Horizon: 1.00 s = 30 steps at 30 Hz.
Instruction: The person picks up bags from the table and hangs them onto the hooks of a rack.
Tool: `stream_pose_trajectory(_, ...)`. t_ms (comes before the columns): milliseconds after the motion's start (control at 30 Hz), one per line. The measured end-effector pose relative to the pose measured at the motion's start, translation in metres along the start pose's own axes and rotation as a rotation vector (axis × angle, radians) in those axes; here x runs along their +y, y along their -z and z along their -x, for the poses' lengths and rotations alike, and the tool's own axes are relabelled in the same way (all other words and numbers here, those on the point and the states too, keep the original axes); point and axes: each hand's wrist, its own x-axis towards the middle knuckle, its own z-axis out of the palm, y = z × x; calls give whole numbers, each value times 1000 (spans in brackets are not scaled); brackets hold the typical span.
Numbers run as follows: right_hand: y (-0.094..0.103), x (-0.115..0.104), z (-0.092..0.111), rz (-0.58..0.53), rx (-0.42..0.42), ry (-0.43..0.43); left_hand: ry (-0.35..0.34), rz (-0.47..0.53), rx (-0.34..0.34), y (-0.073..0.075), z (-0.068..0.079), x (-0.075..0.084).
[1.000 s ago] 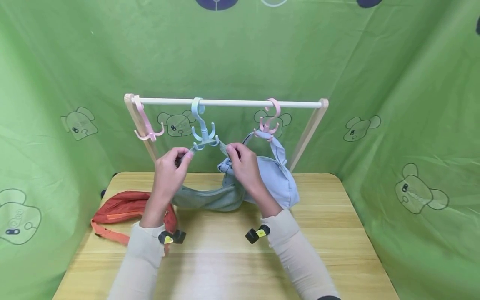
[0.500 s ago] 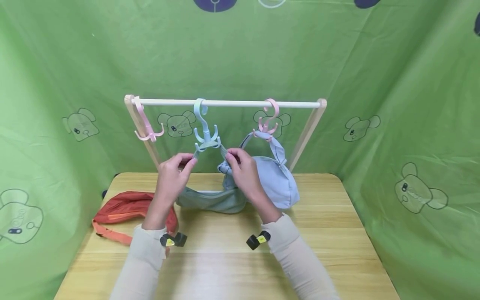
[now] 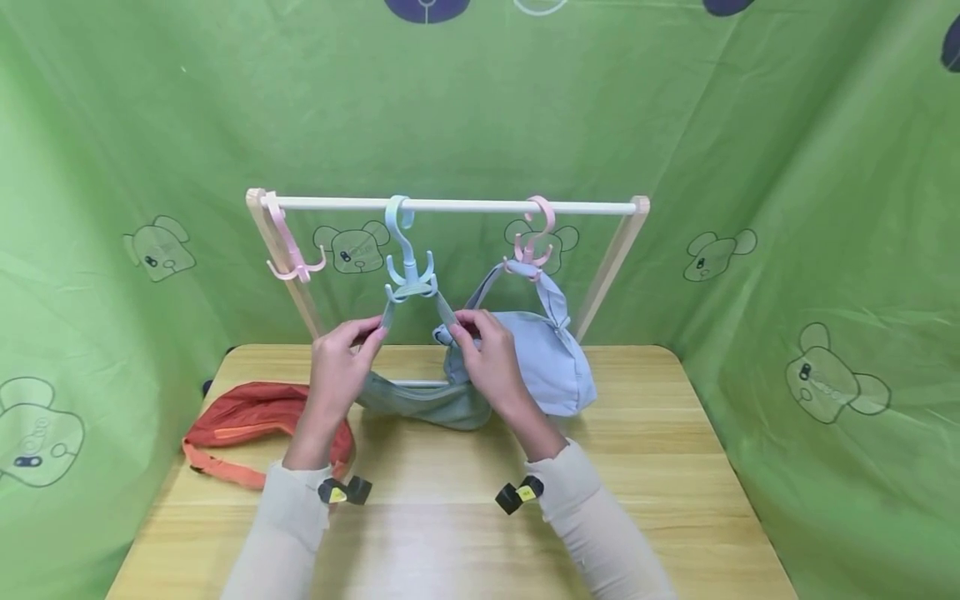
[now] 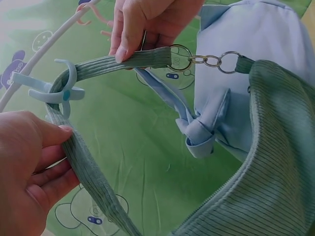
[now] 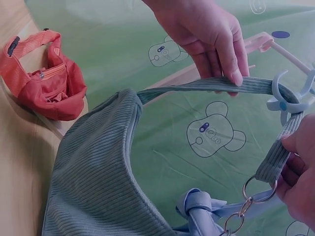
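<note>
A green corduroy handbag [image 3: 427, 406] has its strap [image 4: 91, 169] looped over the lower prongs of a light blue multi-prong hook [image 3: 410, 271]. My left hand [image 3: 339, 367] pinches the strap between thumb and fingers on the left side of the hook. On the other side, my right hand [image 3: 489, 360] pinches the strap near its metal ring and chain [image 4: 209, 60]. The bag body hangs below and behind my hands, partly covered by the right one in the head view. Ribbing on the bag [image 5: 98, 157] shows clearly in the right wrist view.
A white rail [image 3: 465, 206] on wooden posts carries the hooks. A light blue bag [image 3: 551, 358] with knotted straps hangs from the right pink hook [image 3: 534, 246]. The left pink hook [image 3: 296, 254] bears nothing. A red-orange bag [image 3: 255, 417] lies on the wooden table [image 3: 637, 483].
Both hands have moved down a little along with the strap, and more of it shows between them and the blue hook. The strap stays over the prongs, and both hands keep their pinch.
</note>
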Motion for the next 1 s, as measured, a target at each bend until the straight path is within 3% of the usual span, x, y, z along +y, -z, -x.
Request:
stream_pose_trajectory(433, -2, 3, 8, 2, 28, 26, 18, 6, 30, 0, 12, -11)
stream_pose_trajectory(800, -2, 2, 14, -7, 39, 30, -16, -71, 49, 4, 22, -16)
stream_pose_trajectory(1000, -1, 2, 16, -28, 36, 31, 3, -97, 49, 8, 28, -21)
